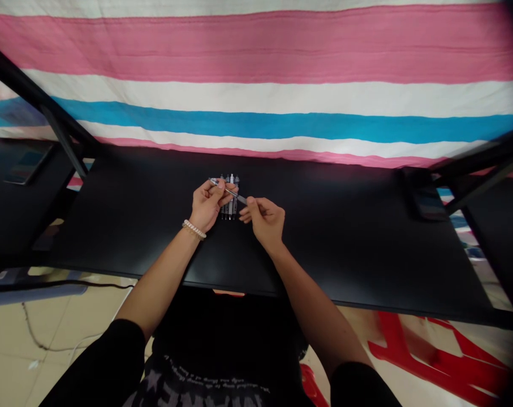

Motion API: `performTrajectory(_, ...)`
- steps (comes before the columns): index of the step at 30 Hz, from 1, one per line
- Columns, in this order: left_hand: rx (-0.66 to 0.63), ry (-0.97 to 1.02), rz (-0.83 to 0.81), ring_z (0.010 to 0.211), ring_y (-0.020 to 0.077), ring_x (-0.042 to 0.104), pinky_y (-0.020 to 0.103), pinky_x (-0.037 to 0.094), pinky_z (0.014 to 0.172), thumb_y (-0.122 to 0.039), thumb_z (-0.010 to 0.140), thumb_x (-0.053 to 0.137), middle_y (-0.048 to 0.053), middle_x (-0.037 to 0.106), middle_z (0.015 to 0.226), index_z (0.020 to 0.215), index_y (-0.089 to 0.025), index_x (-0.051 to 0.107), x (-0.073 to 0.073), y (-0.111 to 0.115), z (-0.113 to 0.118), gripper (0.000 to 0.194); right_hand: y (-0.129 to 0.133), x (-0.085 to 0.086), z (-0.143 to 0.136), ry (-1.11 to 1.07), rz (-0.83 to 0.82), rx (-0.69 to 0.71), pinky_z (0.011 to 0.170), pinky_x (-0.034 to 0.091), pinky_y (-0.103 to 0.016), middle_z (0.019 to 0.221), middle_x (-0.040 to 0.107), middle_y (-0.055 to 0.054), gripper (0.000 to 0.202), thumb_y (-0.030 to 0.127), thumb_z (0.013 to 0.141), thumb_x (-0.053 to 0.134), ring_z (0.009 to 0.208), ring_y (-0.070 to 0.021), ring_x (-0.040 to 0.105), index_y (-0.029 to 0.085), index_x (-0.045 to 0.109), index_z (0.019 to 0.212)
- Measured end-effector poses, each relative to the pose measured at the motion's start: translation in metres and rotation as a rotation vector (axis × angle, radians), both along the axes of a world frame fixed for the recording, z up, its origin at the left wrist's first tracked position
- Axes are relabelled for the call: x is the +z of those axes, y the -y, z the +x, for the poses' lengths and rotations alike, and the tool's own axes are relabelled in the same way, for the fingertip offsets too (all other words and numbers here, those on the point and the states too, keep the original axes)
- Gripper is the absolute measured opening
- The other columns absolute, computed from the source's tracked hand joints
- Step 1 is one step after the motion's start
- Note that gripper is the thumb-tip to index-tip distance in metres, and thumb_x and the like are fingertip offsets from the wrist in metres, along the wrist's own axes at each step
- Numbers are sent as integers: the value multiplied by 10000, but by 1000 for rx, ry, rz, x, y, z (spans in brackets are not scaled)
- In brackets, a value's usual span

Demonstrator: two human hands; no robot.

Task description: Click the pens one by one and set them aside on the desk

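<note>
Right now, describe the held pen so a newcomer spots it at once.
On the black table in front of the striped cloth, look where the left hand and right hand are close together. A row of pens lies by them, side by side. The held pen slants from one hand to the other; the others lie on the table.

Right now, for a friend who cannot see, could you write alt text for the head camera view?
A person's left hand and right hand hold one pen between them, over a row of pens partly hidden on a black table. Behind hangs a pink, white and blue striped cloth.
</note>
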State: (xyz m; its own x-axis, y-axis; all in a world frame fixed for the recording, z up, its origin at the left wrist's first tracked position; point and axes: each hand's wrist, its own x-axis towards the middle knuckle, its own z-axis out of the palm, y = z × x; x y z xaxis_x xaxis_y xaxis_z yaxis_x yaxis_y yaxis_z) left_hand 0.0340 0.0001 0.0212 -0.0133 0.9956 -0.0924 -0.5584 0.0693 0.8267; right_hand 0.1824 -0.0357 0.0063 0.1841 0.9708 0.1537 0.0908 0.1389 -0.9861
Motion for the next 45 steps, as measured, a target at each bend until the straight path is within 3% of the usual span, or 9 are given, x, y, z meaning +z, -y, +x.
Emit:
performTrajectory(3, 36, -18, 7, 823, 179, 770, 281, 618, 775, -429, 679, 908, 52, 780, 880, 938, -173, 675, 0, -1, 0, 432, -2, 1, 0, -84, -74, 85, 496, 588, -237, 699, 734, -12, 415, 600, 879, 672, 538, -141, 705, 201, 675, 991)
performTrajectory(7, 112, -58, 8, 835, 198, 775, 324, 613, 809, -391, 729, 885, 45, 777, 876, 1180, -230, 602, -2, -1, 1, 556, -1, -2, -1, -51, 2, 117, 658, 646, -287, 907, 756, -25, 507, 503, 807, 783, 736, -174, 765, 244, 585, 1195)
performTrajectory(10, 138, -79, 23, 854, 207, 777, 331, 608, 829, -375, 753, 869, 48, 775, 874, 1228, -239, 594, -3, -1, 1, 565, 1, -5, -1, 81, 101, 54, 772, 648, -322, 999, 751, -40, 374, 427, 836, 764, 853, -186, 765, 245, 624, 1132)
performTrajectory(14, 142, -86, 21, 830, 207, 776, 325, 614, 798, -393, 752, 865, 60, 782, 873, 1170, -210, 650, -5, -2, -1, 504, 3, -7, 2, 163, 161, 19, 739, 648, -337, 947, 749, -36, 204, 394, 905, 698, 761, -183, 764, 233, 694, 1029)
performTrajectory(22, 143, -60, 1, 827, 188, 776, 297, 605, 788, -383, 742, 880, 32, 794, 880, 1468, -265, 463, -7, -3, -1, 845, 3, -4, 0, 95, 75, 56, 670, 653, -321, 852, 769, -43, 312, 517, 903, 688, 703, -189, 768, 213, 718, 966)
performTrajectory(26, 119, -53, -12, 839, 202, 777, 323, 600, 819, -387, 745, 877, 57, 792, 906, 1315, -218, 558, -8, -3, 0, 674, 0, -1, -2, -100, -127, 163, 521, 611, -266, 716, 743, -48, 489, 662, 906, 599, 588, -167, 731, 182, 690, 909)
performTrajectory(29, 147, -42, 1, 834, 197, 773, 325, 601, 810, -386, 744, 875, 68, 788, 914, 1148, -191, 625, -8, -4, 0, 513, -2, -1, -1, -117, -35, 94, 602, 631, -263, 828, 756, -29, 464, 610, 773, 786, 684, -159, 746, 211, 697, 992)
performTrajectory(32, 151, -65, 2, 814, 180, 766, 307, 602, 789, -398, 749, 868, 82, 784, 914, 1011, -165, 673, -6, -3, 0, 400, -2, 1, 1, -90, -59, 106, 485, 574, -236, 702, 718, -8, 416, 615, 831, 726, 529, -123, 677, 204, 713, 893)
performTrajectory(45, 120, -82, -2, 806, 178, 759, 304, 605, 769, -417, 733, 872, 61, 776, 868, 890, -177, 671, -5, -2, 0, 350, -1, 5, 4, -74, -90, 140, 432, 543, -227, 652, 706, -11, 443, 635, 835, 709, 494, -127, 664, 193, 686, 856)
